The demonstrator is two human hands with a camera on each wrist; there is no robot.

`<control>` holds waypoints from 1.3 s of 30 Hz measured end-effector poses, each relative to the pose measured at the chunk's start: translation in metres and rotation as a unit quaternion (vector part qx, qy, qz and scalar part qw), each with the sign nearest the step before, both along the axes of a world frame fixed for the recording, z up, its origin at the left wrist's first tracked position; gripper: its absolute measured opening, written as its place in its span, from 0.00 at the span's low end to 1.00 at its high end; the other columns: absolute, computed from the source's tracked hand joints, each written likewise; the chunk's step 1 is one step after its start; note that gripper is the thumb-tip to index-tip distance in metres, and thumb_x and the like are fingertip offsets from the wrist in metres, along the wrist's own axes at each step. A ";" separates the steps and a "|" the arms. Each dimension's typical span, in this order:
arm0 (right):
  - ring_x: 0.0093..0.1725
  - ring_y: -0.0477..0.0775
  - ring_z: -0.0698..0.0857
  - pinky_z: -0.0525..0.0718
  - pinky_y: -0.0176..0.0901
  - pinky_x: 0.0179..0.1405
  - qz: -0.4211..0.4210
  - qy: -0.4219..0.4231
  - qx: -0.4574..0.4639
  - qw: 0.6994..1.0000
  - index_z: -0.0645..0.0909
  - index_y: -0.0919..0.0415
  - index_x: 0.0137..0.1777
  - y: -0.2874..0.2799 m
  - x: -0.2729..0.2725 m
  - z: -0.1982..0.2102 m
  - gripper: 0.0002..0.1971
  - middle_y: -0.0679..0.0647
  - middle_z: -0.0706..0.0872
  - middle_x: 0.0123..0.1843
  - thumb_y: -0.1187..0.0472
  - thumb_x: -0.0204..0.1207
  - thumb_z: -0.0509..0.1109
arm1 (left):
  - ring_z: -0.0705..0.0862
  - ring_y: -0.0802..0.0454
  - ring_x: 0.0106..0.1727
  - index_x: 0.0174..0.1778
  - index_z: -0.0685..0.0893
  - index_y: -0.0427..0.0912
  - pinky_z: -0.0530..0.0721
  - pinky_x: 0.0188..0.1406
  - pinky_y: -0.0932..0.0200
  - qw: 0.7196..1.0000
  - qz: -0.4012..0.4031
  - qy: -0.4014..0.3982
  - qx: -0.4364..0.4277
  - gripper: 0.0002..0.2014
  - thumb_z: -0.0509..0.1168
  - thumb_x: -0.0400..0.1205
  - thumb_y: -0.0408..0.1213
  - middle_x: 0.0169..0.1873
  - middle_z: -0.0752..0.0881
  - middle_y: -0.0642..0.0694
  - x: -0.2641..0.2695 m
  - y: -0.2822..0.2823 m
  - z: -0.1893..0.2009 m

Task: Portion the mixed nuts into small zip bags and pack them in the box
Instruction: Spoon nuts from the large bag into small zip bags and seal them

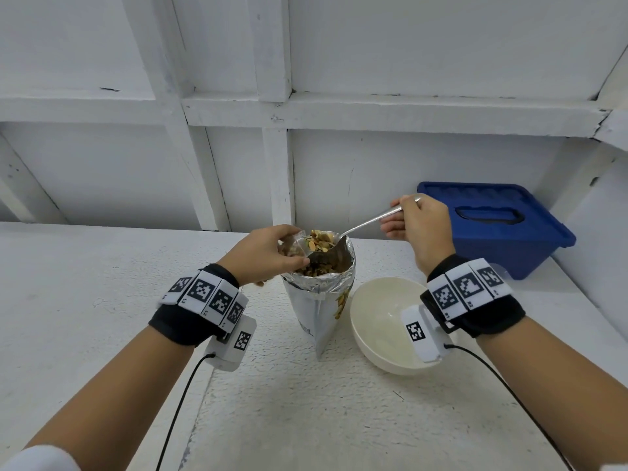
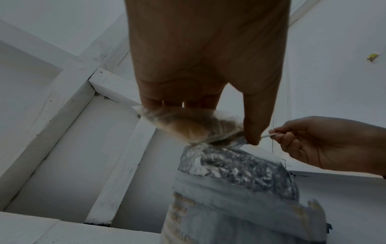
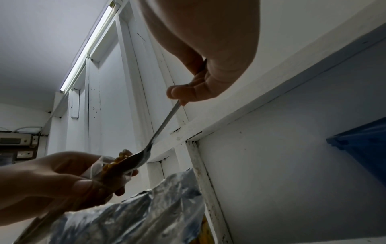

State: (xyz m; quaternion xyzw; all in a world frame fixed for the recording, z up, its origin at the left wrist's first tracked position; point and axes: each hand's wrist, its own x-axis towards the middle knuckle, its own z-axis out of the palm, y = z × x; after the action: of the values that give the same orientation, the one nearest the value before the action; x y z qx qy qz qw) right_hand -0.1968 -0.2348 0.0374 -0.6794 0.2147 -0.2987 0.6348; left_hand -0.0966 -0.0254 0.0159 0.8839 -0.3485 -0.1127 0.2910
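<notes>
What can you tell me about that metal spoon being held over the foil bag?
The spoon is slim, shiny metal with a long narrow handle and an oval bowl. The right hand pinches the far end of the handle in its fingers, so the spoon slopes down and leftward. Its bowl is heaped with mixed nuts and sits at the mouth of the small clear zip bag that the left hand holds just above the open foil bag. Whether it touches the foil is unclear.
</notes>
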 end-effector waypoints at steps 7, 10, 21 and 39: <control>0.21 0.44 0.82 0.82 0.36 0.23 0.023 -0.003 -0.068 0.997 0.77 0.59 0.38 0.016 0.013 0.010 0.13 0.58 0.84 0.30 0.66 0.83 0.57 | 0.86 0.44 0.40 0.68 0.74 0.50 0.88 0.37 0.43 0.998 0.010 0.014 -0.056 0.26 0.72 0.74 0.47 0.46 0.83 0.51 -0.005 -0.001 -0.004; 0.22 0.43 0.82 0.82 0.35 0.24 0.038 -0.025 -0.125 0.991 0.77 0.58 0.39 0.025 0.016 0.019 0.12 0.55 0.83 0.29 0.64 0.83 0.57 | 0.86 0.45 0.36 0.66 0.76 0.48 0.88 0.33 0.50 0.995 0.024 0.023 -0.097 0.24 0.72 0.74 0.45 0.42 0.82 0.56 -0.004 0.000 -0.007; 0.25 0.41 0.84 0.81 0.27 0.26 0.046 -0.095 -0.263 0.959 0.77 0.62 0.45 0.037 0.013 0.034 0.09 0.51 0.82 0.30 0.63 0.84 0.58 | 0.81 0.62 0.46 0.66 0.77 0.43 0.75 0.37 0.79 0.983 0.049 0.018 -0.177 0.23 0.72 0.75 0.42 0.49 0.83 0.52 -0.002 0.001 -0.015; 0.30 0.39 0.84 0.85 0.34 0.33 0.037 -0.067 -0.275 0.958 0.77 0.59 0.50 0.008 -0.001 0.023 0.07 0.51 0.83 0.36 0.60 0.83 0.58 | 0.83 0.61 0.48 0.64 0.78 0.44 0.77 0.44 0.72 0.971 0.074 0.031 -0.224 0.19 0.69 0.78 0.42 0.50 0.85 0.49 0.008 0.014 -0.018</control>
State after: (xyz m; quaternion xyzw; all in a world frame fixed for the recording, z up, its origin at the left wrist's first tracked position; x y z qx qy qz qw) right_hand -0.1979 -0.2269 0.0602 -0.8138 0.0552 -0.3675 0.4468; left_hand -0.0887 -0.0116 -0.0023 0.8153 -0.2895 -0.0377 0.5001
